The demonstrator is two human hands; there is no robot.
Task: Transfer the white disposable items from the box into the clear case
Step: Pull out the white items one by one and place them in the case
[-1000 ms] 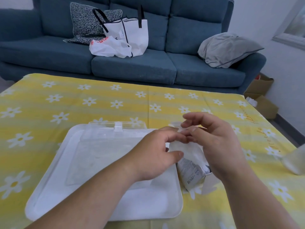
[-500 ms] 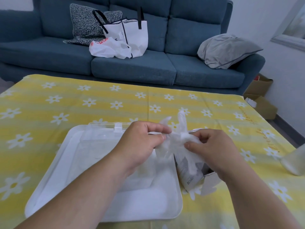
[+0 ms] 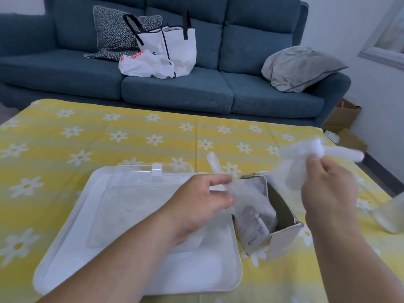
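**Two hands, two gloves, just above the open box**

The left hand [image 3: 203,197] pinches a thin white glove [image 3: 215,162] between thumb and curled fingertips, just left of the cardboard box [image 3: 284,239]. One glove finger sticks up above the knuckles, and the rest trails down over the box's near left wall.

The right hand [image 3: 328,189] is raised to the right of the box, with its fingers curled round a second glove [image 3: 293,169]. That glove is blurred; a finger of it points out to the right, and its lower end reaches towards the box's open top.

The box stands on the yellow flowered tablecloth [image 3: 87,132], its flaps open, touching the right edge of a white tray [image 3: 196,278]. The clear case [image 3: 140,193] lies on that tray, with its clasp at the far edge. Whether any glove is in it is hard to tell.

A clear object [image 3: 391,215] lies at the right edge of the table. Behind the table is a blue sofa [image 3: 175,90] with a white tote bag [image 3: 175,44], a plastic bag [image 3: 144,64], a patterned cushion [image 3: 111,33] and a grey cushion [image 3: 299,66]. Brown cartons [image 3: 343,119] sit on the floor beside it.
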